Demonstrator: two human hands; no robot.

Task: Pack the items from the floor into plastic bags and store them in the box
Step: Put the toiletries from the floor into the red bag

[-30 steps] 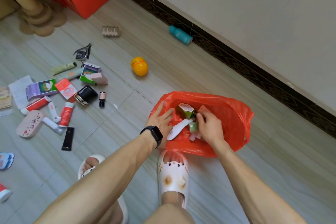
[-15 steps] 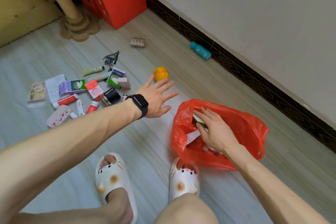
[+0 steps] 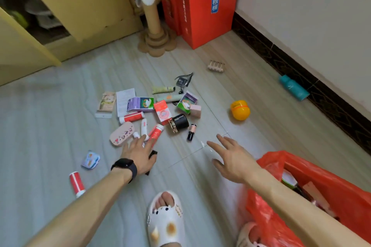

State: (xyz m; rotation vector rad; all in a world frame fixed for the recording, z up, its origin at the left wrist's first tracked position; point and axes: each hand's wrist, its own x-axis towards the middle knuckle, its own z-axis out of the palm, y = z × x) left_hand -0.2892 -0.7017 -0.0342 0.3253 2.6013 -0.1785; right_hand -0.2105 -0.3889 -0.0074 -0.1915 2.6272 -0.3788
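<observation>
Several small items lie scattered on the grey floor: a red tube (image 3: 155, 132), a black jar (image 3: 179, 122), a pink case (image 3: 121, 133), a small dark bottle (image 3: 191, 131) and little boxes. My left hand (image 3: 138, 153), with a black watch on the wrist, lies spread over a flat black packet (image 3: 153, 154), fingertips at the red tube. My right hand (image 3: 230, 155) hovers open above bare floor, just right of the pile. The red plastic bag (image 3: 329, 184) sits at the lower right with items inside. A tall red box (image 3: 200, 6) stands at the back by the wall.
A yellow ball-shaped container (image 3: 240, 110), a teal bottle (image 3: 294, 90) by the skirting and a beige ridged piece (image 3: 216, 66) lie apart from the pile. A red-and-white tube (image 3: 76, 184) and blue packet (image 3: 90, 160) lie left. My slippered feet are at the bottom. A scratching post (image 3: 154, 26) stands behind.
My right hand has come out of the red bag and now reaches over the floor. My left hand has moved down onto the pile. The view has tilted up toward the box.
</observation>
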